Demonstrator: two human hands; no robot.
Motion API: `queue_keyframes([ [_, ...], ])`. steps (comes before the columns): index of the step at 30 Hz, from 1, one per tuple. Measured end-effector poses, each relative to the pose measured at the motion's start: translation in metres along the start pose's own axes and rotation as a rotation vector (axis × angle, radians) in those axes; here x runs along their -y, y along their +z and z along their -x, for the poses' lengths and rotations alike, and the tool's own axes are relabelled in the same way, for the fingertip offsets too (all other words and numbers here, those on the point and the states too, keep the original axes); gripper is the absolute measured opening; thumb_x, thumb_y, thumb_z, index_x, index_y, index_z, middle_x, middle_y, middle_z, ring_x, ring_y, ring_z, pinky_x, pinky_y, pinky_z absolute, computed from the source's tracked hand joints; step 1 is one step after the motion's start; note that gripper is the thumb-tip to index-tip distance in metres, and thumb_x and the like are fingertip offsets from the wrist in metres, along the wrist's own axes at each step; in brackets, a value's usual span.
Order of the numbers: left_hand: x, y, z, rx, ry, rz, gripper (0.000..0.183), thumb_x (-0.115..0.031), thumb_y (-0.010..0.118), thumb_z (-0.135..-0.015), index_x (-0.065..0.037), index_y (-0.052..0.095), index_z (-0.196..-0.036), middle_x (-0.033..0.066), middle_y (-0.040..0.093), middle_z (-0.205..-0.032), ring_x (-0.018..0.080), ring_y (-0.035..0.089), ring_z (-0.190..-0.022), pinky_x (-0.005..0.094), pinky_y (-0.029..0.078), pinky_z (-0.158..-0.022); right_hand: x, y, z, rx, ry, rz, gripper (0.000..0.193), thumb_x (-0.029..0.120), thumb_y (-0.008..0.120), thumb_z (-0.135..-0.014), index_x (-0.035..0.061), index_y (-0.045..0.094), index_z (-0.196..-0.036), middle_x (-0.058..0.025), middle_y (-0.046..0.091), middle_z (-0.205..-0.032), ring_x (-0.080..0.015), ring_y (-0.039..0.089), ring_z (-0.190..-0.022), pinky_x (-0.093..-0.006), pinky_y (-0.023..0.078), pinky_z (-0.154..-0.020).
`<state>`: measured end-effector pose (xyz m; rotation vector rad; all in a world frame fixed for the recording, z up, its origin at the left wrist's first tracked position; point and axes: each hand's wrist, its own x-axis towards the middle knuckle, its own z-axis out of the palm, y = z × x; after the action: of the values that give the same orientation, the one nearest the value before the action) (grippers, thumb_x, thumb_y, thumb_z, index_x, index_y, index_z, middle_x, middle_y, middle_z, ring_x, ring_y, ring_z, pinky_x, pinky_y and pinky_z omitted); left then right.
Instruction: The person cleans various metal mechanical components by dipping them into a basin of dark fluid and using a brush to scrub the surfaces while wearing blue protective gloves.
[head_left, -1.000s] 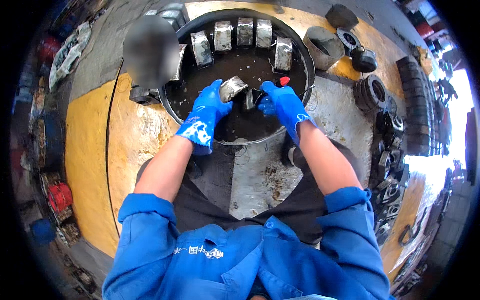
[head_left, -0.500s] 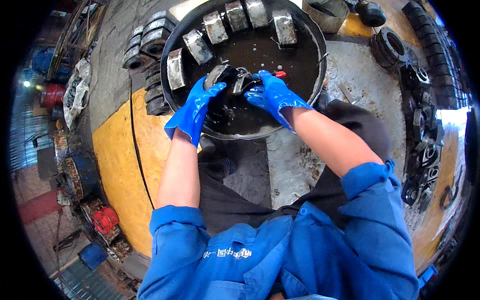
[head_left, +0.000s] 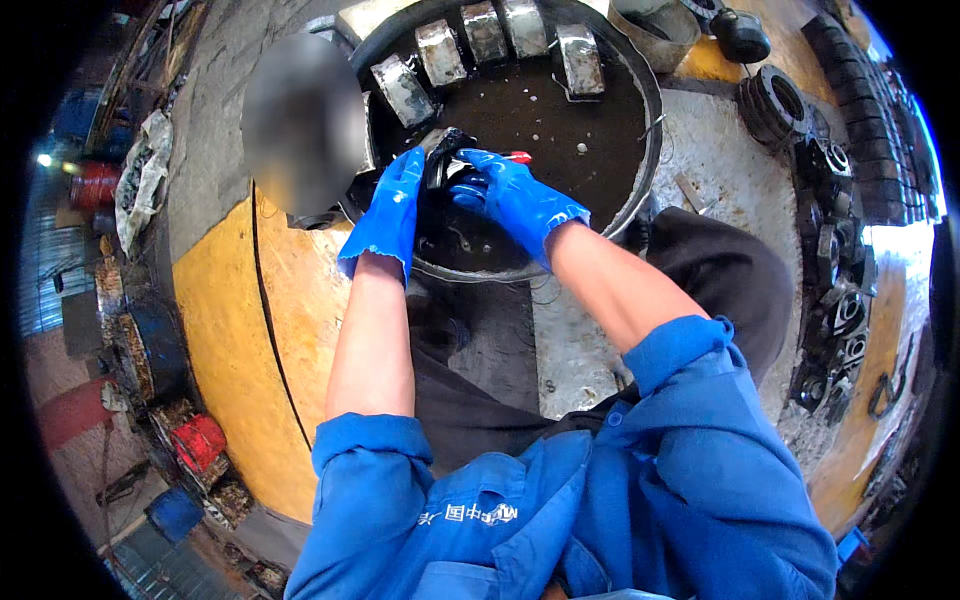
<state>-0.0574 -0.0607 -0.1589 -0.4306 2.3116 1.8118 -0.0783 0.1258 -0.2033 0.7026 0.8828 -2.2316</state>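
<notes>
A large round basin of dark liquid stands in front of me, with several curved metal blocks ranged along its far inner side. Over its near left part, my gloved left hand is closed on a dark, wet metal block, largely hidden by the gloves. My gloved right hand presses in close beside it, fingers curled round a tool. Only the tool's red handle end shows past the fingers; its working end is hidden against the block.
To the right, dark ring-shaped parts and rows of metal fittings lie on the floor. A metal bucket stands behind the basin. A blurred patch hides what is left of the basin. Yellow floor plate lies nearer left.
My right hand has moved left, closer to my left hand, bringing the red-handled tool against the block. A blurred patch now covers the area left of the basin.
</notes>
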Motion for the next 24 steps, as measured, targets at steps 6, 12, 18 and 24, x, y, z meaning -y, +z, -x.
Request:
queue_keyframes([
  [6,0.001,0.007,-0.005,-0.045,-0.007,0.009,0.067,-0.048,0.071,-0.100,-0.002,0.058,-0.148,0.0148,0.068,-0.138,0.0251,0.062,-0.125,0.0380,0.046,-0.112,0.013,-0.011,0.002,0.229,-0.282,0.847,0.035,0.034,0.070,-0.104,0.0117,0.073,-0.131,-0.0096,0.077,-0.115,-0.0239,0.074,-0.101,-0.0388,0.060,-0.087],
  [12,-0.004,0.005,0.004,0.077,-0.002,0.109,0.062,-0.047,0.060,-0.107,-0.002,0.057,-0.149,0.0149,0.066,-0.141,0.0246,0.061,-0.127,0.0376,0.045,-0.114,0.029,0.000,0.016,0.331,-0.671,1.858,0.030,0.029,0.073,-0.091,0.0152,0.075,-0.118,-0.0111,0.077,-0.113,-0.0372,0.073,-0.107,-0.0511,0.059,-0.089],
  [18,0.003,0.010,-0.002,0.093,-0.014,0.172,0.059,-0.045,0.057,-0.108,-0.001,0.058,-0.147,0.0153,0.067,-0.139,0.0238,0.062,-0.125,0.0362,0.047,-0.110,0.042,-0.024,0.027,0.928,-1.370,2.460,0.021,0.027,0.072,-0.087,0.0160,0.075,-0.104,-0.0118,0.069,-0.123,-0.0337,0.070,-0.106,-0.0514,0.056,-0.076],
  [24,0.027,0.006,-0.020,0.085,0.017,0.196,0.056,-0.044,0.059,-0.108,-0.001,0.060,-0.145,0.0159,0.068,-0.135,0.0240,0.062,-0.122,0.0367,0.048,-0.107,0.042,0.008,0.026,0.924,-1.705,2.363,0.024,0.025,0.070,-0.083,0.0112,0.076,-0.101,-0.0186,0.066,-0.129,-0.0340,0.063,-0.115,-0.0454,0.052,-0.082],
])
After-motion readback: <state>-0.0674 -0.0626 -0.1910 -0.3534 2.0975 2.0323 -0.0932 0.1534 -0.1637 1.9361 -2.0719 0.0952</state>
